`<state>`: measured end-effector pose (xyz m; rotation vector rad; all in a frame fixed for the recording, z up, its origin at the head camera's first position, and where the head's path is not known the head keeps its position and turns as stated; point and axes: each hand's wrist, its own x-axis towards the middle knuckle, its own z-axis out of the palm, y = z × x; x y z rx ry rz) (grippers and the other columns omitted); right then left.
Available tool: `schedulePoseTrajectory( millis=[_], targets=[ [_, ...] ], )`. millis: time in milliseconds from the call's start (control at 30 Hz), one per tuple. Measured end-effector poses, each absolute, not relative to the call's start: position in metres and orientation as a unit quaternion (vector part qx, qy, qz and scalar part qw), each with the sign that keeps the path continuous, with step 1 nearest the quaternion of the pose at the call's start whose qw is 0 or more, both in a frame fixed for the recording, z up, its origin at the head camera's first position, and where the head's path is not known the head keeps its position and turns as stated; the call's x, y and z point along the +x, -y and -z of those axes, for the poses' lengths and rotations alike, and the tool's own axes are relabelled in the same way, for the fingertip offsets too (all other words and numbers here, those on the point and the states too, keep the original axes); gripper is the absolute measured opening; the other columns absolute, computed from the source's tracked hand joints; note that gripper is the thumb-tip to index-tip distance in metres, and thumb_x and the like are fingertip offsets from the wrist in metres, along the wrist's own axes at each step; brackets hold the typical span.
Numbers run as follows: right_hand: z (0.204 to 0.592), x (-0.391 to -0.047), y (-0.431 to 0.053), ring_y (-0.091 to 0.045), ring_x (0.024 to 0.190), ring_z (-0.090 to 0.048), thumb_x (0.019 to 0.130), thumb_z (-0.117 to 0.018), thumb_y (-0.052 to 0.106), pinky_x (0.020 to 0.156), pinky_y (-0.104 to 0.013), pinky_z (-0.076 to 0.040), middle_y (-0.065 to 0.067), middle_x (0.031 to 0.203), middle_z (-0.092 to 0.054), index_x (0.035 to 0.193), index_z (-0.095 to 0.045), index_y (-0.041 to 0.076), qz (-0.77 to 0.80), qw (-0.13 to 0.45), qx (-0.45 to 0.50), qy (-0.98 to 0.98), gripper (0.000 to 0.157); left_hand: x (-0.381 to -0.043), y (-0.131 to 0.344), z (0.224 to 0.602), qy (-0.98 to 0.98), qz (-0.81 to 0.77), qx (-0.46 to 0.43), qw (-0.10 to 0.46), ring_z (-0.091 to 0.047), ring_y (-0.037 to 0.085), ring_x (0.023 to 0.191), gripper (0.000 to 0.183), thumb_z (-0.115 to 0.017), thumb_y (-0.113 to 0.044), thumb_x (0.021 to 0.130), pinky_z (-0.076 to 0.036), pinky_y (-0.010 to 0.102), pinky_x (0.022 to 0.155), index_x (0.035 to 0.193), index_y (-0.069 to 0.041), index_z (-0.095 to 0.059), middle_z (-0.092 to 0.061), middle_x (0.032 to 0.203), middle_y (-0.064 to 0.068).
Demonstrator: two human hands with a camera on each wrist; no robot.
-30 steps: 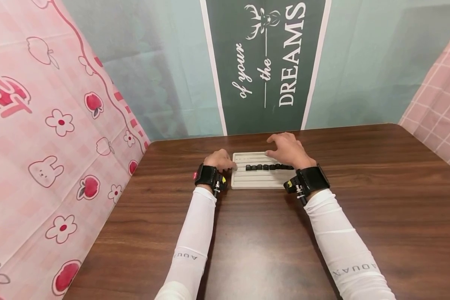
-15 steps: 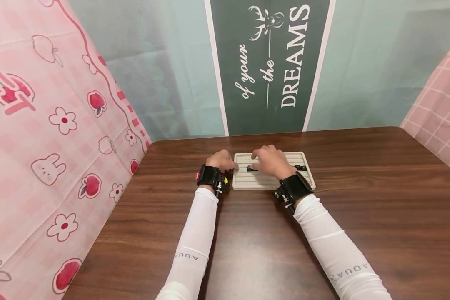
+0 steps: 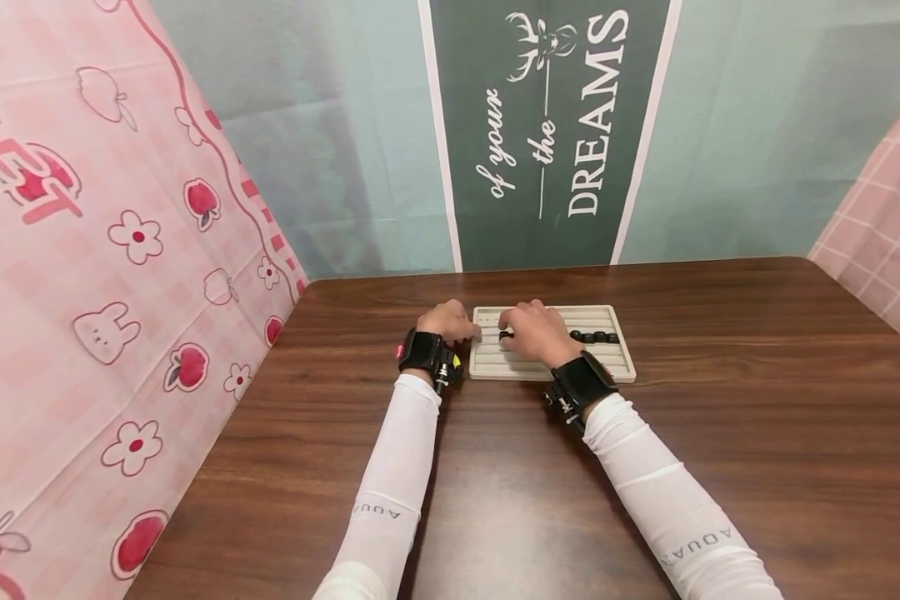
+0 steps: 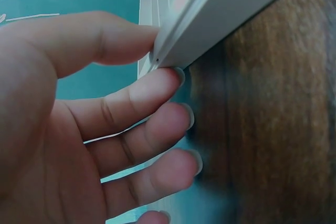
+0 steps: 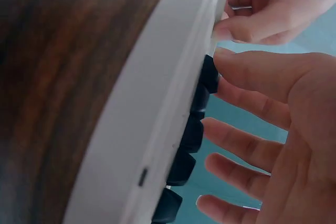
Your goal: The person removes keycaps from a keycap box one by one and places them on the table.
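A shallow off-white ridged tray (image 3: 547, 367) lies on the wooden table, with a row of black keycaps (image 3: 600, 337) along one groove. My left hand (image 3: 448, 322) holds the tray's left end; in the left wrist view, the thumb is on the rim and the index fingertip against the outer side wall. My right hand (image 3: 536, 332) is over the row and hides its middle. In the right wrist view, its thumb and index finger pinch the end keycap (image 5: 209, 74), while the other fingers stay apart beside the row. The keycap still sits in line with its neighbours.
The brown table (image 3: 495, 467) extends around the tray. A green cloth with white lettering (image 3: 555, 133) hangs behind the far edge. Pink patterned cloth (image 3: 195, 250) lines the left side, and a pink checked cloth (image 3: 885, 225) the right.
My right hand has moved left and down from above the right part of the tray to the row's left end, uncovering the right-hand keycaps. My left hand keeps its hold on the tray.
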<state>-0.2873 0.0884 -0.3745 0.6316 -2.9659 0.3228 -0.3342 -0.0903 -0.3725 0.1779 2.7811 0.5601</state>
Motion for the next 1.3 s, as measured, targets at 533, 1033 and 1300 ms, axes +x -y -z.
schedulePoseTrajectory(
  millis=[533, 1033, 1300],
  targets=[
    [0.3779, -0.2909, -0.0906, -0.031, 0.088, -0.057, 0.083, -0.072, 0.022, 0.067, -0.041, -0.045, -0.006, 0.091, -0.069, 0.093, -0.070, 0.014, -0.115, 0.055, 0.220, 0.967, 0.012, -0.3377, 0.0909, 0.3749, -0.967, -0.198, 0.072, 0.144, -0.050, 0.013, 0.049, 0.034, -0.061, -0.033, 0.085, -0.039, 0.027, 0.048, 0.060, -0.012, -0.065, -0.056, 0.055, 0.000],
    [0.3801, -0.2936, -0.0927, -0.021, 0.075, -0.055, 0.083, -0.071, 0.020, 0.062, -0.033, -0.039, -0.004, 0.085, -0.065, 0.088, -0.066, 0.013, -0.122, 0.053, 0.223, 0.966, 0.010, -0.3395, 0.0903, 0.3745, -0.963, -0.205, 0.065, 0.163, -0.049, 0.012, 0.048, 0.033, -0.063, -0.033, 0.085, -0.038, 0.027, 0.047, 0.060, -0.012, -0.067, -0.055, 0.053, 0.000],
    [0.3746, -0.2921, -0.0952, -0.020, 0.074, -0.058, 0.085, -0.068, 0.017, 0.063, -0.034, -0.042, -0.006, 0.089, -0.068, 0.092, -0.067, 0.011, -0.142, 0.041, 0.223, 0.964, 0.009, -0.3389, 0.0901, 0.3749, -0.963, -0.207, 0.065, 0.162, -0.049, 0.012, 0.049, 0.033, -0.063, -0.033, 0.085, -0.038, 0.027, 0.047, 0.060, -0.012, -0.065, -0.054, 0.052, -0.001]
  ],
)
